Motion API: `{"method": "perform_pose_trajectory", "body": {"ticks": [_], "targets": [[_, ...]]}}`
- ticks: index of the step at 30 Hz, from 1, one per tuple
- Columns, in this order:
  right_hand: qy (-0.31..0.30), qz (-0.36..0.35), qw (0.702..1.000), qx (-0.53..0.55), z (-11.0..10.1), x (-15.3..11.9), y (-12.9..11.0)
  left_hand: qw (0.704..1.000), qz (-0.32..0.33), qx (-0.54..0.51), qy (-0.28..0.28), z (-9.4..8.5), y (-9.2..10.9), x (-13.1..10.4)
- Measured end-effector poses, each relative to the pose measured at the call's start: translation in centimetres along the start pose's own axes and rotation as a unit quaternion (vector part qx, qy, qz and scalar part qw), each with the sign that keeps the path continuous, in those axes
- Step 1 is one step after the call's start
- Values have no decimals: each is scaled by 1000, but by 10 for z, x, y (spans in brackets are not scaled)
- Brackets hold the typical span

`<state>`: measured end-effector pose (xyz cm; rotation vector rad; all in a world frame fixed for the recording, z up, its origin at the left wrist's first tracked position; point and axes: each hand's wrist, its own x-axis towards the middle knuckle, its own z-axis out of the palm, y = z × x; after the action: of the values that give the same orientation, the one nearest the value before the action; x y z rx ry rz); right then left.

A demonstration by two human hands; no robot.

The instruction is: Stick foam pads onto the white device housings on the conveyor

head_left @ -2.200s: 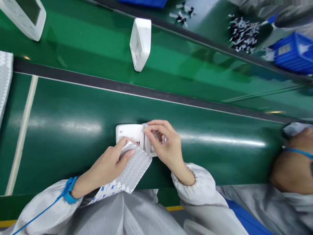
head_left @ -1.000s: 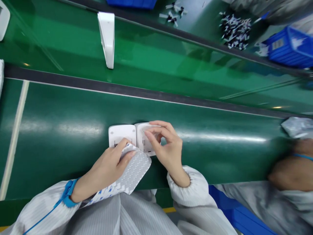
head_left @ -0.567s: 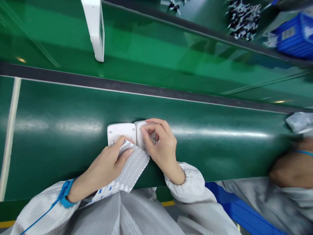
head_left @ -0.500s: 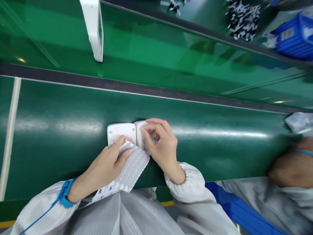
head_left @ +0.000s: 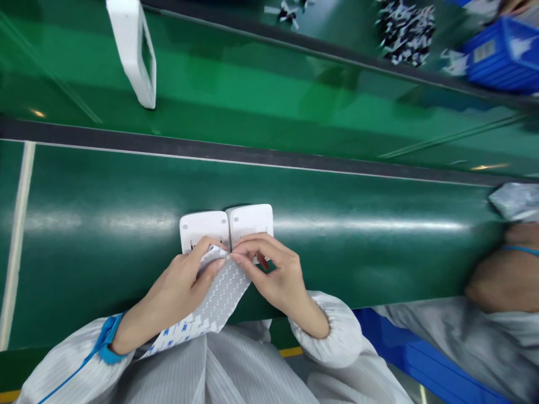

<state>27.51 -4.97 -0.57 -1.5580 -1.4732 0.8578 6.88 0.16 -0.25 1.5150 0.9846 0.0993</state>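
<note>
While the left hand [head_left: 179, 283] grips a patterned sheet [head_left: 225, 294] before two white devices [head_left: 252, 219] on a green bench [head_left: 379, 261], the right hand [head_left: 280, 276] brings its fingertips to the sheet's edge, grip unclear.

On workbench [head_left: 96, 252] before conveyor belt [head_left: 252, 106]
With left housing [head_left: 205, 224] beside right housing [head_left: 251, 219], behind adhesive sheet [head_left: 225, 294]; with screen device [head_left: 130, 47] on belt

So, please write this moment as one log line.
left hand: holds grey patterned flexible sheet | right hand: at sheet's upper edge | two white rounded-square devices: side by side
</note>
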Motion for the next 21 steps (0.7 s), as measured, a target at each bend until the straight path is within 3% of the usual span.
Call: {"method": "perform_pose_trajectory", "body": {"ticks": [5, 11, 14, 18, 21], "targets": [[156, 67, 985, -43, -27, 14, 25, 997, -50, 6, -50, -5, -7, -12], [140, 115, 983, 16, -33, 21, 45, 988, -137, 9, -71, -1, -18, -25], [134, 105, 985, 2, -29, 22, 44, 982, -182, 7, -50, 4, -16, -30], [128, 43, 986, -92, -29, 23, 38, 981, -193, -12, -17, 8, -12, -36], [115, -14, 971, -211, -32, 26, 33, 986, -166, -14, -7, 6, -16, -37]]}}
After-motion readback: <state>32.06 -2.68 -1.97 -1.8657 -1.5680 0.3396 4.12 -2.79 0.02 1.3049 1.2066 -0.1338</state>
